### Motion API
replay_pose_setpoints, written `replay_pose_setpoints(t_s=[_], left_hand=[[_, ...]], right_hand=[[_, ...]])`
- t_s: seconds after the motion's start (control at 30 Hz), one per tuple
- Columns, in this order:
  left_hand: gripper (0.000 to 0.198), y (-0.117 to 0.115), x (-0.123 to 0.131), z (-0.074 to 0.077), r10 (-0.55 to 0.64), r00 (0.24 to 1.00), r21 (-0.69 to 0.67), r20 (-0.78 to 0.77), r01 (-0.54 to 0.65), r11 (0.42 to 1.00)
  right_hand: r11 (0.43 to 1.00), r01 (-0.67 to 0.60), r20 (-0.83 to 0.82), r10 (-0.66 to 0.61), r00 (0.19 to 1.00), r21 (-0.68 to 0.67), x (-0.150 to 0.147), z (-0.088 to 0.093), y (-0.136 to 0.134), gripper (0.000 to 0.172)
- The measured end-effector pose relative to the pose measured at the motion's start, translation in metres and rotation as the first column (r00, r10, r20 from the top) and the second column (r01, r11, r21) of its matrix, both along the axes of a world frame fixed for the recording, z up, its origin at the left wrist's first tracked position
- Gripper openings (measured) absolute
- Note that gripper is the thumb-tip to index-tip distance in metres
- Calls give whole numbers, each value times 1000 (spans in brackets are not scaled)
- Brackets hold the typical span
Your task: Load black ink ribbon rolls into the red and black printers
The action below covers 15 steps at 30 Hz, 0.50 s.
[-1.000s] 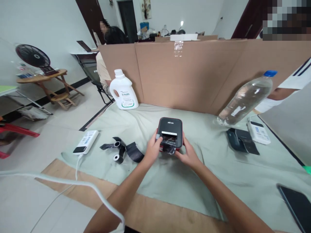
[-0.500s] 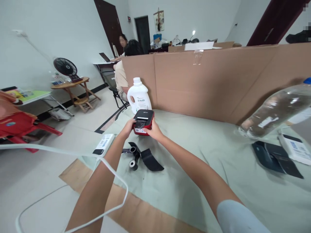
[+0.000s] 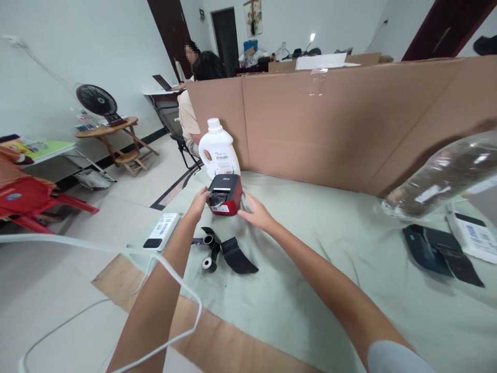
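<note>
Two bare hands flank the red-and-black device (image 3: 229,194), which stands near the far left corner of the cloth (image 3: 256,305), just in front of the white jug (image 3: 219,150). The left hand (image 3: 198,205) seems to touch its left side, how firmly I cannot tell; the right hand (image 3: 257,211) is spread wide, its thumb close to or touching the other side. A push toward the far edge could knock the device against the jug, while uneven pressure might skew it. The white cable (image 3: 178,280) looping over the left forearm (image 3: 147,316) could snag during a sweep. The device is boxy with rounded corners, its front film (image 3: 218,199) glossy and crumpled; the jug is smooth plastic, the black rolls (image 3: 213,254) cylindrical, the cloth creased
</note>
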<state>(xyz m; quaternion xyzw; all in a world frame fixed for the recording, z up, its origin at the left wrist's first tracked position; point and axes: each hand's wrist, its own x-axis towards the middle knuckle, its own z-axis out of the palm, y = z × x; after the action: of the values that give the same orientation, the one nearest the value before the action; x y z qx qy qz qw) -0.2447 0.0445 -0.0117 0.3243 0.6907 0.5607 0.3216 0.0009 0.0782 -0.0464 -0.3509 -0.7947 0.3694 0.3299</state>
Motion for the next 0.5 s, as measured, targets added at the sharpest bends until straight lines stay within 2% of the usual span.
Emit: replay_pose_setpoints(t_s=[0.03, 0.1, 0.17, 0.2, 0.27, 0.33, 0.4, 0.5], left_hand=[[54, -8, 7, 3, 99, 992, 51, -73, -95, 994], [53, -31, 28, 7, 288, 931, 246, -223, -232, 941], [47, -59, 58, 7, 370, 851, 440, -374, -188, 878], [41, -74, 77, 6, 347, 815, 481, -464, -97, 871], [29, -101, 116, 1, 175, 742, 427, -647, 163, 889], [22, -123, 158, -6, 34, 641, 360, -767, 385, 850], [23, -137, 198, -15, -62, 547, 326, -835, 581, 746], [27, -153, 247, -32, -203, 436, 265, -877, 791, 552]], right_hand=[[998, 42, 22, -43, 999, 42, 31, -2, -2, 75], [977, 147, 65, -159, 985, 157, 111, -6, -9, 64], [908, 296, 91, -335, 938, 296, 207, -4, -20, 58], [850, 383, 97, -443, 891, 362, 257, -1, -27, 57], [709, 523, 124, -641, 758, 473, 348, 8, -43, 57], [638, 581, 222, -747, 627, 506, 417, 20, -58, 57], [616, 642, 357, -788, 502, 457, 458, 28, -69, 58], [579, 757, 549, -755, 359, 301, 476, 29, -73, 61]])
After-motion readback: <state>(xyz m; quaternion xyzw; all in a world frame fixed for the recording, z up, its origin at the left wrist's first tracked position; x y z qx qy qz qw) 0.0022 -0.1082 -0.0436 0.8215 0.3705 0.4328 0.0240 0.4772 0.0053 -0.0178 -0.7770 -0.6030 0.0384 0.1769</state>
